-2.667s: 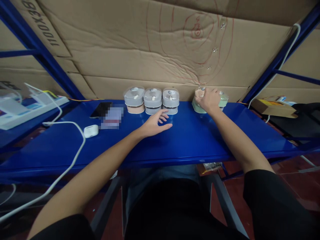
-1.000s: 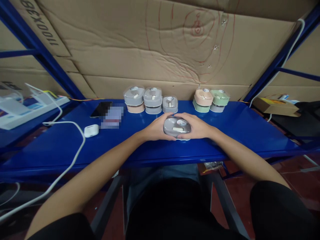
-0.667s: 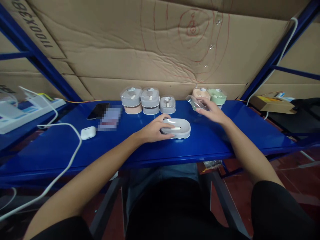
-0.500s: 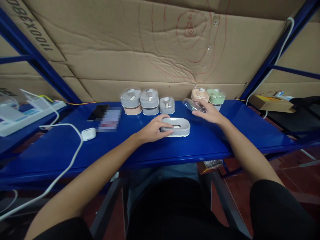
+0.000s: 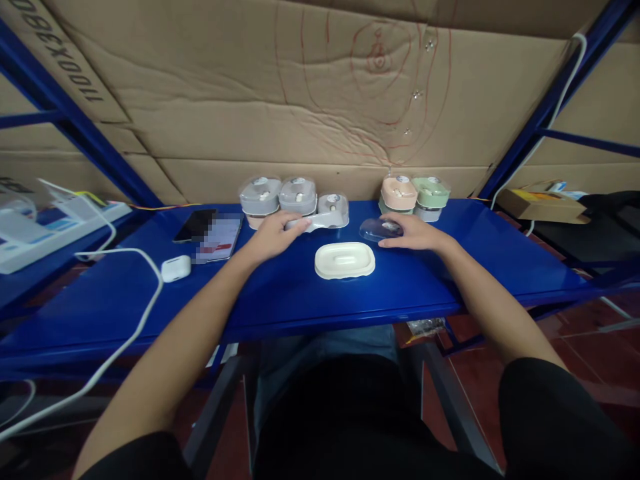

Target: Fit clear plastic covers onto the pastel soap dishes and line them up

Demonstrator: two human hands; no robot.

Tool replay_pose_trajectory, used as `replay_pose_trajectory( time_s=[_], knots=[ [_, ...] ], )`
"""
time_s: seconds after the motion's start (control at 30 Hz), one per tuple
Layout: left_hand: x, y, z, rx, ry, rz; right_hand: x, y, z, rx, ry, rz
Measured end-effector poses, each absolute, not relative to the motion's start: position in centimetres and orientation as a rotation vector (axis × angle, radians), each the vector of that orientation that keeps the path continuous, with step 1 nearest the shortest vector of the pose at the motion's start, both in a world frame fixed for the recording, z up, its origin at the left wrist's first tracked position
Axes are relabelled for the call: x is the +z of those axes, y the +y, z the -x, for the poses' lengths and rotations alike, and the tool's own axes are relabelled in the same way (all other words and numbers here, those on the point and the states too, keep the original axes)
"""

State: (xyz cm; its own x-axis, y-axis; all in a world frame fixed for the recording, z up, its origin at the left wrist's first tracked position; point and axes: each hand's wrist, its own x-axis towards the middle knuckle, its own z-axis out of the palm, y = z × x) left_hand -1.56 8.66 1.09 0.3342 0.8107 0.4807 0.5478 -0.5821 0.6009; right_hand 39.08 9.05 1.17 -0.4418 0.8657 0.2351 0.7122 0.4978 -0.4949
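Note:
My left hand [image 5: 277, 235] is closed on a grey oval cover [image 5: 320, 221], tilted in front of the left group of boxes. On the blue table [image 5: 280, 300] between my hands lies a cream oval base [image 5: 345, 260] with a raised bar in its middle. My right hand [image 5: 413, 231] grips a clear plastic lid [image 5: 376, 230] by its right end, low over the table or resting on it; I cannot tell which. Behind the left hand stand grey boxes with clear tops [image 5: 260, 192], and one smaller grey box [image 5: 336, 205] beside them.
At the back right are a peach box [image 5: 399, 192] and a green box [image 5: 433, 192], each stacked on another. A phone [image 5: 225, 237], a dark phone-like slab [image 5: 193, 227] and a white earbud case [image 5: 176, 269] lie at left. A white cable [image 5: 150, 313] crosses the left side.
My left hand has lifted the grey cover off the cream base and carried it left and back. My right hand has lowered the clear lid slightly toward the table.

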Motion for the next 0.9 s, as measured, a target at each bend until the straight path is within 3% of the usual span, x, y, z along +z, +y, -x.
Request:
replay_pose_trajectory(
  time_s=[0.3, 0.43, 0.9],
  knots=[
    [-0.4, 5.1, -2.9, 0.877, 1.021, -2.373, 2.5, 7.8, -38.3, 0.204, -2.056, 1.190],
    [-1.3, 4.0, -4.2, 0.733, 0.977, -2.422, 2.4, 7.3, -37.4, 0.216, -2.077, 1.151],
    [-0.6, 4.1, -4.2, 0.734, 0.948, -2.377, 1.5, 6.5, -35.2, 0.281, -2.280, 0.906]
  ],
)
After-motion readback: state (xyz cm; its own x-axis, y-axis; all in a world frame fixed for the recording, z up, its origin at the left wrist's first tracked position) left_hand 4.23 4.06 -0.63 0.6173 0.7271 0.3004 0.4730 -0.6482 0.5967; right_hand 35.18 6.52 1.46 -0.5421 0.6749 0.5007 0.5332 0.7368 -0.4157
